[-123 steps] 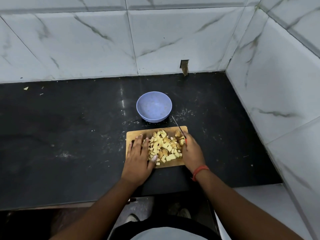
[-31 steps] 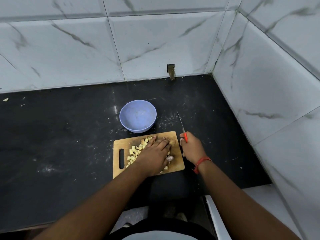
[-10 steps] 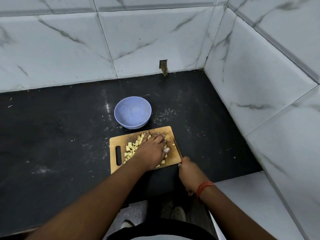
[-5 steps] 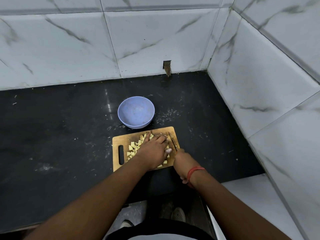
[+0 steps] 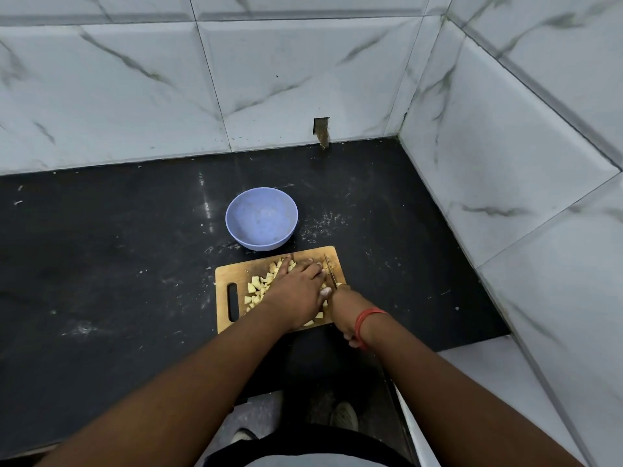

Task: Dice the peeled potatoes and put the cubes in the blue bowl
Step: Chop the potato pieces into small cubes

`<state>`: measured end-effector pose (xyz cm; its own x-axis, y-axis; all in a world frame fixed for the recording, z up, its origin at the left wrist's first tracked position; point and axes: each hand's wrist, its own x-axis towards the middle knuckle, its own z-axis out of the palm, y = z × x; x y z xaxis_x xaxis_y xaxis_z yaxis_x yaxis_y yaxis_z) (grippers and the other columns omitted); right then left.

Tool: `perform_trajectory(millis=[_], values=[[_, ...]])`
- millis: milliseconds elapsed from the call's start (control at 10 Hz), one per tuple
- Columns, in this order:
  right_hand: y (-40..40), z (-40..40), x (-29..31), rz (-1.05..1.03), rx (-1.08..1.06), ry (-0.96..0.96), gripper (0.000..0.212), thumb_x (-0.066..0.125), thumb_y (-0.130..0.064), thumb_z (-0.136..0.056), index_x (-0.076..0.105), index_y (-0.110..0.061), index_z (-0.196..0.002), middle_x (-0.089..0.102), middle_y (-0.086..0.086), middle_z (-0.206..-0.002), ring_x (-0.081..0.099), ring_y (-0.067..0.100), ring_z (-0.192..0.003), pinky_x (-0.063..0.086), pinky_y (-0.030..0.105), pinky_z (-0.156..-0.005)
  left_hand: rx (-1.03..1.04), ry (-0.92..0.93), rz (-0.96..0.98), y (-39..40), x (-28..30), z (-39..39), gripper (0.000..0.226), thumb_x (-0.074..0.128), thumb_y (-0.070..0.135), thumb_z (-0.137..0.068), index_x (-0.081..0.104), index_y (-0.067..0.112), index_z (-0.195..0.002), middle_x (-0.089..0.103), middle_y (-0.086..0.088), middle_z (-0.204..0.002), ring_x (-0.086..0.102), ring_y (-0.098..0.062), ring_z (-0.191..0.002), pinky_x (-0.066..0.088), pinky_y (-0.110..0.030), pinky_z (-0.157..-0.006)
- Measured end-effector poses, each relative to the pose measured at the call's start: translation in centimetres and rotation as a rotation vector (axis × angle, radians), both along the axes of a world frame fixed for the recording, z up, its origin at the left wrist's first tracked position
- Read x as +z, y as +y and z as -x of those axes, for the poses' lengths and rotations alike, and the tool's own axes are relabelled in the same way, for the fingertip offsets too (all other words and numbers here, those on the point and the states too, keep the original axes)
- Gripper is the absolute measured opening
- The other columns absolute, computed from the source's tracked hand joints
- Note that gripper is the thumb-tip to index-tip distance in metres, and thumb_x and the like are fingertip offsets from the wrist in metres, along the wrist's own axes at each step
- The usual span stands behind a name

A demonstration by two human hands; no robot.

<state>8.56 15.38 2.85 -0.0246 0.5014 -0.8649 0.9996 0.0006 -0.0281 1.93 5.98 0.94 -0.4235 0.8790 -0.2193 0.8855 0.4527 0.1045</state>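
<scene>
From the head view, a black stone counter (image 5: 101, 264) fills the middle of the scene, dull and scuffed, with pale smears and crumbs scattered over it, thickest just right of the blue bowl (image 5: 261, 219). White marble-look tiles (image 5: 135, 79) with grey veins back the counter on the far side and run down the right side, meeting in a corner at far right; a small rectangular notch (image 5: 321, 129) is cut in the far wall at counter level. The bowl stands on the counter just beyond the far edge of a wooden cutting board (image 5: 232, 274), and nothing shows inside it. The board lies near the counter's front edge, its handle slot at the left end. Pale yellow potato cubes (image 5: 258, 288) lie heaped on the board, partly hidden under the left hand (image 5: 296, 294), which lies palm down over the pile with its fingers close together and reaching toward the far edge. The right hand (image 5: 344, 308), a red band at its wrist, is curled round the handle of a knife (image 5: 331, 273), whose thin blade runs along the right side of the board, close beside the left fingertips. Below the counter's front edge, a pale floor and a shoe are dimly visible.
</scene>
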Motion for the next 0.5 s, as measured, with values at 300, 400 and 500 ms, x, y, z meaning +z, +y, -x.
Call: perform_trajectory(millis=[300,400,500], values=[[0.5,-7.3,0.8,-0.088,0.277,0.357,0.035,0.038,-0.014,-0.1,0.042,-0.006,-0.134,0.05,0.009,-0.094,0.049,0.022,-0.074,0.043,0.029,-0.063,0.019,-0.014,0.008,0.0,-0.3,-0.3,0.058,0.021,0.048,-0.107,0.035,0.018,-0.155,0.031,0.001,-0.161,0.017,-0.018,-0.152,0.006,-0.053,-0.124],[0.6,-8.8,1.6,0.077,0.209,0.437,0.018,0.034,-0.026,-0.103,0.044,-0.013,-0.109,0.051,0.011,-0.077,0.045,0.018,-0.05,0.042,0.027,-0.049,0.019,-0.038,-0.028,-0.1,-0.4,-0.3,0.058,0.021,0.048,-0.107,0.036,0.018,-0.154,0.032,0.0,-0.161,0.019,-0.018,-0.152,0.004,-0.051,-0.125],[1.2,-9.6,1.7,0.056,0.141,0.582,0.017,0.034,-0.034,-0.102,0.04,-0.019,-0.102,0.056,0.01,-0.078,0.046,0.015,-0.045,0.04,0.025,-0.042,0.018,-0.035,-0.079,-0.3,-0.7,-0.2,0.059,0.02,0.049,-0.106,0.04,0.018,-0.153,0.034,0.0,-0.16,0.021,-0.018,-0.151,0.001,-0.048,-0.125]])
